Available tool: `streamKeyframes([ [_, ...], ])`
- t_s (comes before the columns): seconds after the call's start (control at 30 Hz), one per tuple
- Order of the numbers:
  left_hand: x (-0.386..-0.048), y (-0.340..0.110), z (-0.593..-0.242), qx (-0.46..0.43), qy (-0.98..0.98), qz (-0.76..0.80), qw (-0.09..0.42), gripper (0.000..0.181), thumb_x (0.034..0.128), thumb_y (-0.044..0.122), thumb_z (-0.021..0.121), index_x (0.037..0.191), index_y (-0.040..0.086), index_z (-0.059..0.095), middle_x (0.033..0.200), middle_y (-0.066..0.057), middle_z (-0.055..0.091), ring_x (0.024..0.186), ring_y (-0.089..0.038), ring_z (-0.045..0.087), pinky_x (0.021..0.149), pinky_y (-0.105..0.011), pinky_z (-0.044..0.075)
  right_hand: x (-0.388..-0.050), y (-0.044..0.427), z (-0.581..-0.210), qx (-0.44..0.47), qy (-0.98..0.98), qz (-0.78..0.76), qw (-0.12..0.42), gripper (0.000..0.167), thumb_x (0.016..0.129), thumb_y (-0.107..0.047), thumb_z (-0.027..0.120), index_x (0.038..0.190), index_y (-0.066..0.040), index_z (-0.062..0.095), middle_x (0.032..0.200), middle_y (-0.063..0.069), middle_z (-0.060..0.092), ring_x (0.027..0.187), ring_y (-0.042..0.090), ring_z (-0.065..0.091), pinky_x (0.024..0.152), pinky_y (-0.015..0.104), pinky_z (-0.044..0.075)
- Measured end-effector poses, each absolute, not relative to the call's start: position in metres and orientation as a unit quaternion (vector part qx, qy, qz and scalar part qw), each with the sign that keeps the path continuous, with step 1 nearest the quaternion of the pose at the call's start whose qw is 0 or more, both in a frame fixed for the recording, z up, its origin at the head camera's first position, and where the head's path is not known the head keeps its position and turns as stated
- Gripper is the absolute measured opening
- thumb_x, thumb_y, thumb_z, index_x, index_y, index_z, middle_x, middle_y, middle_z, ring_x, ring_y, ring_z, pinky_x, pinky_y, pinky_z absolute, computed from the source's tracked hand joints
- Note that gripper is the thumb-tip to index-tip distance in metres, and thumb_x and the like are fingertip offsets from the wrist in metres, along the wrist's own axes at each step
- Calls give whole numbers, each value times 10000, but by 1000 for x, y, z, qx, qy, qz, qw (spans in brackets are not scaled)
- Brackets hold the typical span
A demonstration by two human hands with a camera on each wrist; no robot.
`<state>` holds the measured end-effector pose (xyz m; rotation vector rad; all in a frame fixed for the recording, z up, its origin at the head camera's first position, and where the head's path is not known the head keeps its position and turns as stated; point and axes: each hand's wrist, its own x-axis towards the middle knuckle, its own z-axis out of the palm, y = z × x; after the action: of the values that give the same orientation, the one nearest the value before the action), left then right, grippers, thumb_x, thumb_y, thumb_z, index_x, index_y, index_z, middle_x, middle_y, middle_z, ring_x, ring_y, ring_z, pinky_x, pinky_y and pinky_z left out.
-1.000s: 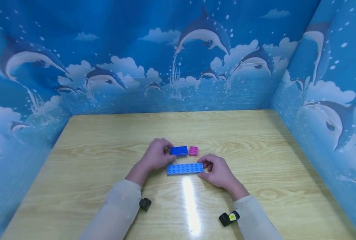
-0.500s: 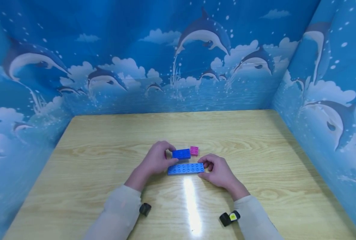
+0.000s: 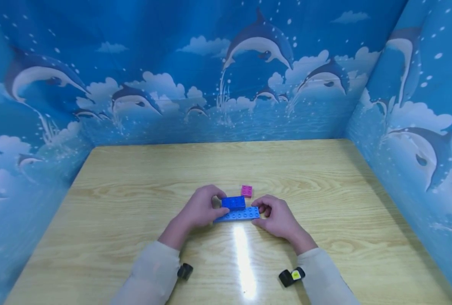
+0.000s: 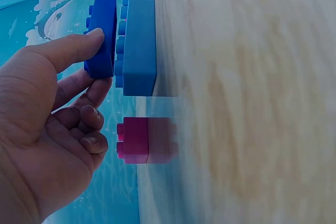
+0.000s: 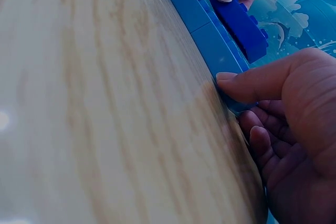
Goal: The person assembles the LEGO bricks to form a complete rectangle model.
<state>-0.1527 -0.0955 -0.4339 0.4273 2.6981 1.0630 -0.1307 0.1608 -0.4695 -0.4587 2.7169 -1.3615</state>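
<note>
The dark-blue brick (image 3: pixel 234 203) hangs just above the light-blue row (image 3: pixel 245 215), long axes roughly parallel — its left end pinched narrowly between the left hand's (image 3: pixel 200 208) fingers. The right hand's (image 3: pixel 277 217) fingers grip the row's right end. Beyond the row, a pink brick (image 3: pixel 246 191) stands on the bench (image 3: pixel 146 169).

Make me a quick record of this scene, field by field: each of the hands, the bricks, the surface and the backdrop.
Left hand: pinches the dark blue brick
Right hand: holds the right end of the light blue bricks
Dark blue brick: studs up, above the light blue bricks, not pressed down onto their studs
Light blue bricks: in a row, seam between them, studs up
Pink brick: on the table, beyond the light blue bricks, unheld
Surface: wood-grain table
Backdrop: blue, with dolphins and clouds
</note>
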Motion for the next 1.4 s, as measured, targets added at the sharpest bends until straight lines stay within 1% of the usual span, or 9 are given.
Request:
streamKeyframes([
  [0.17,-149,-95,-435,145,918,352,113,376,824,297,837,1147,157,707,1092,47,637,1033,-145,583,921,-368,498,-131,161,-470,-150,884,-442,35,369,706,-10,869,1026,-106,713,861,-21,599,768,183,544,685,315,493],
  [0.4,-146,-94,-434,150,915,352,127,375,826,303,835,1151,166,709,1085,54,645,1018,-143,594,896,-371,511,-131,161,-471,-146,884,-442,37,371,702,-5,866,1025,-106,713,861,-17,599,770,184,542,686,312,490],
  [0.67,-142,-92,-431,157,916,346,128,378,828,298,833,1156,155,712,1088,42,649,1005,-144,596,889,-359,509,-130,160,-469,-142,882,-447,42,366,704,-4,867,1021,-100,712,860,-13,597,764,186,538,683,311,486],
  [0.9,-140,-90,-429,153,913,352,139,387,827,295,834,1166,159,706,1120,28,642,1032,-164,603,896,-375,517,-130,159,-469,-140,883,-446,43,365,707,-15,871,1025,-106,714,863,-11,601,764,189,537,681,317,483],
  [1.1,-139,-91,-431,164,912,352,132,372,831,292,832,1152,153,707,1124,19,645,1045,-170,601,908,-374,509,-131,159,-468,-145,882,-447,42,366,703,-18,872,1025,-99,717,858,-10,603,756,186,540,677,315,485],
  [1.27,-140,-91,-432,169,910,355,128,368,832,287,831,1148,145,705,1120,15,645,1040,-167,599,903,-365,509,-132,161,-465,-164,878,-448,31,416,686,-41,892,1060,-75,714,866,-11,603,766,181,551,674,309,497],
  [1.4,-140,-92,-433,171,909,360,126,373,827,278,834,1147,135,706,1122,4,647,1044,-175,600,912,-372,505,-133,159,-463,-186,876,-445,11,458,679,-97,919,1087,-84,711,900,-20,616,782,179,557,674,310,500],
])
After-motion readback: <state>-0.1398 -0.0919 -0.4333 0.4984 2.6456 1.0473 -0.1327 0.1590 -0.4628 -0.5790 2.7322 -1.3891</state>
